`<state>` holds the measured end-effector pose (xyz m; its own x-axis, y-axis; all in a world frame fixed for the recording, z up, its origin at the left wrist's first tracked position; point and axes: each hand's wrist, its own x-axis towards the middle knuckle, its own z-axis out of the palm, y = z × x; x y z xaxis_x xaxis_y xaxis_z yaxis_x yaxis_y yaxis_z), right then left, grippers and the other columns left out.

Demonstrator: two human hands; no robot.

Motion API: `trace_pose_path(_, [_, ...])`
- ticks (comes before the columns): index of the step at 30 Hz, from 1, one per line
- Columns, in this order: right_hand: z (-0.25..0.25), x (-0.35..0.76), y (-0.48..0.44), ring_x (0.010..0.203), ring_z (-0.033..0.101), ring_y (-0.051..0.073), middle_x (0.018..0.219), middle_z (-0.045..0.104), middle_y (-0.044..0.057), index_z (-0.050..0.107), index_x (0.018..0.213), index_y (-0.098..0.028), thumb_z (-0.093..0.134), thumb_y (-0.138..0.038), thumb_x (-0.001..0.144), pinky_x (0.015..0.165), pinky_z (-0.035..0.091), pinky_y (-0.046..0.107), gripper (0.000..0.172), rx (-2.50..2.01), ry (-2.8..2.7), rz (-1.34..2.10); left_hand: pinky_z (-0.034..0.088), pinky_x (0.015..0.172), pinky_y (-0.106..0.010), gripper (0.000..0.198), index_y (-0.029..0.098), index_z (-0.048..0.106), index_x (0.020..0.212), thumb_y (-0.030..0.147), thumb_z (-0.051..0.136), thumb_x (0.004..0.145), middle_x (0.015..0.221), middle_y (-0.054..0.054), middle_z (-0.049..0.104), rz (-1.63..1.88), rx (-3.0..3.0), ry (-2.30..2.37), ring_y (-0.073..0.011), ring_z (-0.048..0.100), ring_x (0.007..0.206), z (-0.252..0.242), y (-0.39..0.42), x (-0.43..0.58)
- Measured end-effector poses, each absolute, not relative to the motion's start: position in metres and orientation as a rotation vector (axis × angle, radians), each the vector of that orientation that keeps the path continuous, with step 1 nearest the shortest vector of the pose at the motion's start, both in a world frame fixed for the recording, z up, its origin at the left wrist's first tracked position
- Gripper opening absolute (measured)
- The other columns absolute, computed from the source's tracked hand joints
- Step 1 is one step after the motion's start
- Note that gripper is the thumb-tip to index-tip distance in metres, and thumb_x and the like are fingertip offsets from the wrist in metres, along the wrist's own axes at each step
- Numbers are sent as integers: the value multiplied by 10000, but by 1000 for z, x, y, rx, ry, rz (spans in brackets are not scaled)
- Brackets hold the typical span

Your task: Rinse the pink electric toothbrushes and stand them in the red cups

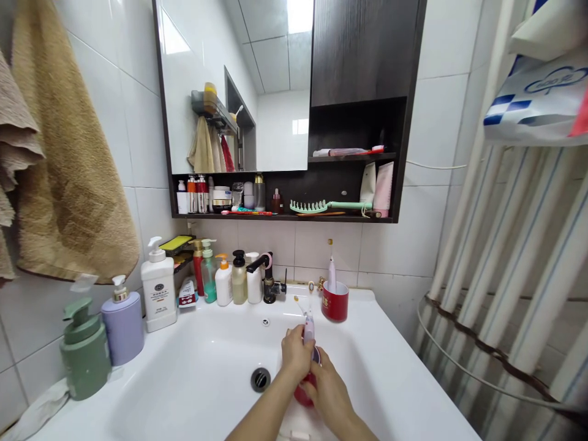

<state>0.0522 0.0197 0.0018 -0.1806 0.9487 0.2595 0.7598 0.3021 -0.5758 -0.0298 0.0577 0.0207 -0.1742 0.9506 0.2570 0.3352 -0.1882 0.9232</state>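
Just right of the round metal drain (260, 379), my left hand (295, 353) grips a slim lilac electric toothbrush (309, 328) upright over the small red cup (304, 393) my right hand (329, 390) wraps, apparently bringing them together, so any next move needs a level cup.

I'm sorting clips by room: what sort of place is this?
Most likely a home bathroom: a white sink with a tap, a mirror above it, a towel on the wall. The left hand holds a toothbrush, the right hand a red cup.
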Motion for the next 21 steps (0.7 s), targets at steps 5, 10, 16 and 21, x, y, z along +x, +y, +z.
trace_pose_path(5, [4, 60, 21, 1039, 320, 214, 1167, 324, 66, 534, 759, -188, 452, -193, 556, 791, 306, 300, 219, -1437, -1977, 484, 316, 744, -224, 354, 138, 386, 983, 242, 385, 645, 946, -62, 483, 1602, 1445, 1368, -133, 441, 845, 58, 50, -40])
trace_pose_path(10, [44, 75, 21, 951, 413, 182, 1058, 447, 82, 464, 927, -186, 394, -314, 649, 772, 332, 301, 314, -1120, -1633, 734, 340, 717, -204, 385, 149, 387, 996, 279, 439, 637, 948, -44, 490, 1678, 1308, 1088, -122, 452, 822, 84, 17, -41])
trace_pose_path(16, [77, 88, 20, 589, 512, 128, 716, 577, 30, 468, 914, -171, 415, -383, 643, 562, 399, 262, 348, -924, -1291, 1161, 347, 660, -228, 282, 147, 520, 808, 245, 545, 544, 756, -27, 544, 1332, 1319, 851, -134, 463, 707, 45, -1, -9])
trace_pose_path(21, [72, 97, 27, 515, 494, 99, 580, 551, -1, 510, 744, -157, 428, -380, 640, 513, 376, 225, 260, -912, -1139, 1281, 332, 491, -221, 376, 128, 453, 720, 464, 481, 552, 564, -8, 501, 1089, 985, 719, -91, 457, 490, 17, 3, 5])
